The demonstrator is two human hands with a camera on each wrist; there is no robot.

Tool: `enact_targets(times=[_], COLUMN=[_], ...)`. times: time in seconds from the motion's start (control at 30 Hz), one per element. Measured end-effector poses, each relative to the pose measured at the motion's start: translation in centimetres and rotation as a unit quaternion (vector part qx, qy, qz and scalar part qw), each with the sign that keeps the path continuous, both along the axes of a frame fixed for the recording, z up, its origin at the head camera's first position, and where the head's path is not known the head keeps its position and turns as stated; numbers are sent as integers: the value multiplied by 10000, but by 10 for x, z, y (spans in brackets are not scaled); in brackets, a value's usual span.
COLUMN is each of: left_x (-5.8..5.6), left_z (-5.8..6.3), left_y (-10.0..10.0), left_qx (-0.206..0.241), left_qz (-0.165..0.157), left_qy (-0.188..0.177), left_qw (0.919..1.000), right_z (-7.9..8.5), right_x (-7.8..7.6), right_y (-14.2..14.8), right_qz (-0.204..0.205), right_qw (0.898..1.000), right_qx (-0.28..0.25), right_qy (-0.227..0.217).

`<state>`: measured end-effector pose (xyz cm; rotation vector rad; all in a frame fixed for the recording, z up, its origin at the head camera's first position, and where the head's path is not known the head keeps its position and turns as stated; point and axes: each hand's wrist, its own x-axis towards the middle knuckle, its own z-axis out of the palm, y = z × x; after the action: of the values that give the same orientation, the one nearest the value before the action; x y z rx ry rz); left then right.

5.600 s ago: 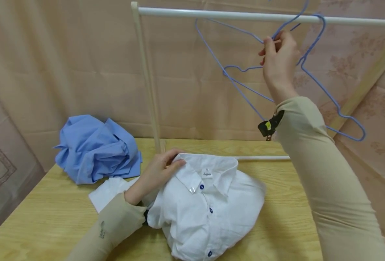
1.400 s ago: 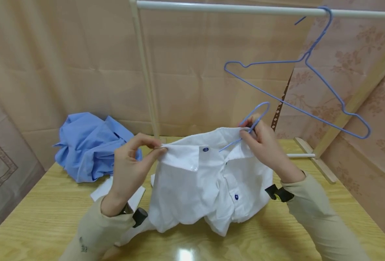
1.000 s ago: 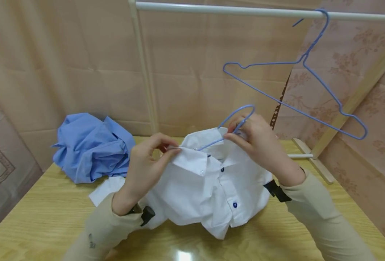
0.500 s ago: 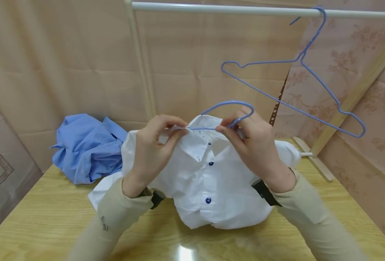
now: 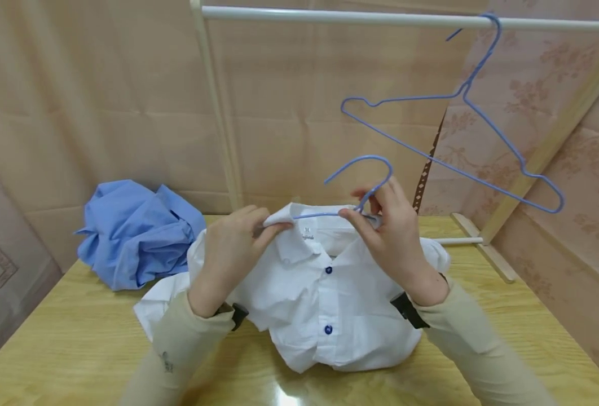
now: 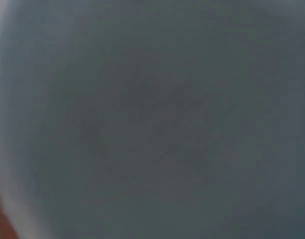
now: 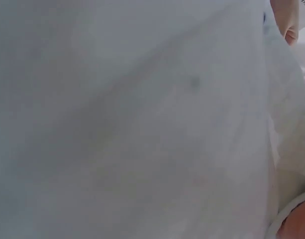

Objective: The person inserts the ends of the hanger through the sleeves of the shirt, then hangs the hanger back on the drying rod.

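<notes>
White shirt (image 5: 325,304) with unreadable neck label (image 5: 307,236), left hand (image 5: 233,251) pinching collar, right hand (image 5: 388,231) gripping blue hanger (image 5: 359,186), above worktop (image 5: 66,338).

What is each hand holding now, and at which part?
The left hand pinches the white shirt at its collar; the right hand grips the blue hanger just below its hook.

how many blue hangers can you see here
2: one blue hanger hangs on the white rail; the other hanger is held at the white shirt collar by the right hand.
</notes>
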<state>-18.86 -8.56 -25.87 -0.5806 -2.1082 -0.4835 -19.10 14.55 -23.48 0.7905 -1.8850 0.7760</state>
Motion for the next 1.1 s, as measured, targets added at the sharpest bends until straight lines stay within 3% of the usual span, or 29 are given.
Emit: enact_targets(times=[0.23,0.33,0.43,0.63,0.83,1.0,1.1], left_x=[0,1,2,-3,-9,-10,-10], left_z=[-8,-7,-5,-2,1,2,1], left_y=[2,0,-5,-15,-23,-26,-27], left_qx=[430,665,888,901,527,261,277], left_qz=[608,836,788,253,-314,-705,-1027], left_qy=[19,5,79,506,1071,1141,1005], left_qw=[9972,9943,9929,9943,9924,9906,9892], right_z=[4,1,-6,-12,-4,-1,-6], right_x=[9,17,21,15,6,0,-2], right_y=[-1,-4,-7,5,29,42,47], right_qz=[-133,-35,195,746,346,715,777], right_qw=[9967,9967,9977,9958,9953,9750,9635], right_qx=[-798,-806,-655,-369,674,1654,1961], right_qy=[-89,-35,-19,-376,-604,-1301,-1649])
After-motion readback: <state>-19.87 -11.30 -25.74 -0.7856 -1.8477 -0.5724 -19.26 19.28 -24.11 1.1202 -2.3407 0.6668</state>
